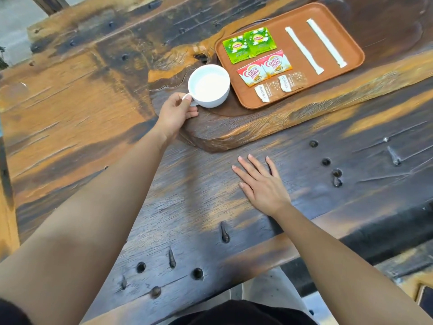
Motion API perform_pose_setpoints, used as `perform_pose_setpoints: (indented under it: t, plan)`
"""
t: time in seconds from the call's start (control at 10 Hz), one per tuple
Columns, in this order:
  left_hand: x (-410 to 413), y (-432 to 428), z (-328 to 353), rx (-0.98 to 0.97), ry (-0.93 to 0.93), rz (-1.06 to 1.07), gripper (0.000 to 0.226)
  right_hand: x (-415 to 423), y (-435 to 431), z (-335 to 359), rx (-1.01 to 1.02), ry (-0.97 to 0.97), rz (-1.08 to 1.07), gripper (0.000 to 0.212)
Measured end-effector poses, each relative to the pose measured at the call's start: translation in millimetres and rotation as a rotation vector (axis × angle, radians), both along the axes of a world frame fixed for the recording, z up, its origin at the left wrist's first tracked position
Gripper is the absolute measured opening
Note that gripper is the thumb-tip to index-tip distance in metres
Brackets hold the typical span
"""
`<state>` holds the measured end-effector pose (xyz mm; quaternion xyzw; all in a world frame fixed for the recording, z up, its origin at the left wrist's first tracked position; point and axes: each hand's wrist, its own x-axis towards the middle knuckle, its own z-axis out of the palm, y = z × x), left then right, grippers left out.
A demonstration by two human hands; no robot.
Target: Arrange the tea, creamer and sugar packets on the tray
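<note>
the left hand (176, 111) is gripping the handle of a white cup (208, 85), which is sitting on the wooden counter (93, 109) just beside the brown tray (351, 46). the right hand (262, 181) is lying flat and open on the counter, holding nothing. on the tray, two green tea packets (248, 44), two red creamer packets (263, 70), two brown sugar packets (280, 86) and two white stick sachets (315, 46) are lying in rows.

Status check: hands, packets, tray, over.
Left hand grip on white cup handle, beside tray. Right hand flat on table, empty. Tea, creamer, sugar packets paired on tray. Nothing in the way.
</note>
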<state>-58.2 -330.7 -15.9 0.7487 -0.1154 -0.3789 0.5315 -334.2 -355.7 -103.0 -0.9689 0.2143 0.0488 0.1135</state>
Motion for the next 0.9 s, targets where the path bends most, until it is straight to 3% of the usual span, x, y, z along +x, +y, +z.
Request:
perform_pose_setpoints:
  t: [0.3,0.7,0.9]
  plan:
    - [6,4,4,0.01,-0.013,0.056,0.01,0,0,0,0.017,-0.016,0.005,0.049]
    - [3,6,18,0.097,-0.039,0.097,0.021,1,1,3,0.023,0.077,0.016,0.051]
    - [17,47,34,0.359,-0.152,0.122,0.036,4,-9,21,0.205,0.19,0.068,0.055]
